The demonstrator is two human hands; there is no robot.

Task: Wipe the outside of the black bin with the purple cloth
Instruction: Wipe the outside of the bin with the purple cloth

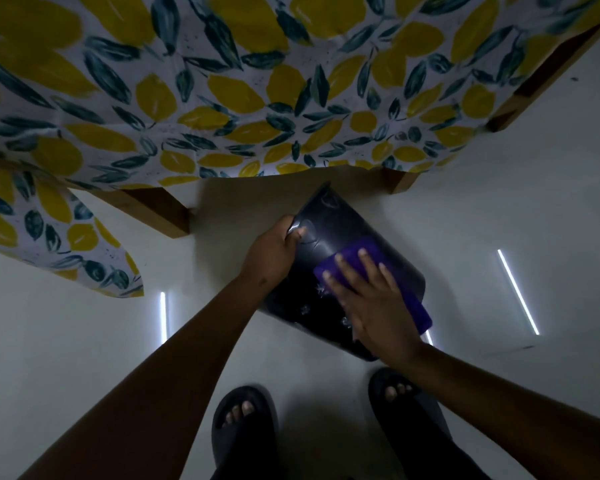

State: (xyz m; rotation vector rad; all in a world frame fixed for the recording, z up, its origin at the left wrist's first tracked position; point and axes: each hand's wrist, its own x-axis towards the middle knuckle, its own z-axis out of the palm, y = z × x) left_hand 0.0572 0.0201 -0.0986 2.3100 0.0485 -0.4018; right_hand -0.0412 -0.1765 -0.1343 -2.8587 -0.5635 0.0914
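Observation:
The black bin [333, 223] is tipped over above the white floor, its side wall facing up toward me. My left hand [274, 251] grips the bin's left edge near the rim and holds it tilted. My right hand [368, 299] lies flat, fingers spread, pressing the purple cloth [350, 256] against the bin's upper side wall. Part of the cloth sticks out past my palm at the bin's right edge. Small white marks show on the bin's wall just left of my right hand.
A table with a lemon-and-leaf patterned cloth [222, 98] hangs over the far half of the view, its wooden legs [160, 213] standing left and right of the bin. My feet in dark sandals [243, 431] stand on the glossy white floor [516, 220] right below the bin.

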